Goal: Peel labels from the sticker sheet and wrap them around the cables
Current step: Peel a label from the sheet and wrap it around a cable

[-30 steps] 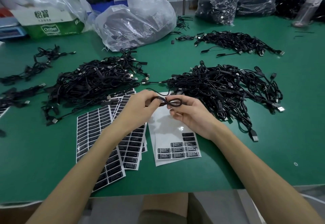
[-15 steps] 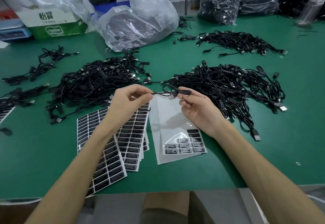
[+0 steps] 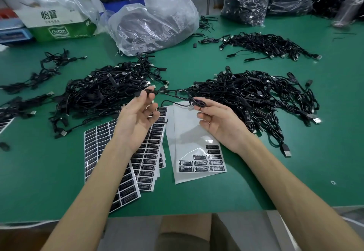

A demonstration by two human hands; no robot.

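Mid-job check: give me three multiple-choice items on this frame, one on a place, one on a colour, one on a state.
1. The nearly used sticker sheet lies: A on the table beside the full sheets; B on the floor; C on a chair.
2. The table is: A red; B green; C white.
3. The held cable is: A lying loose; B on the floor; C pinched by the left hand and right hand.
Key: 1 A, it lies flat by the stack; 2 B, its surface shows green; 3 C, each hand pinches it.
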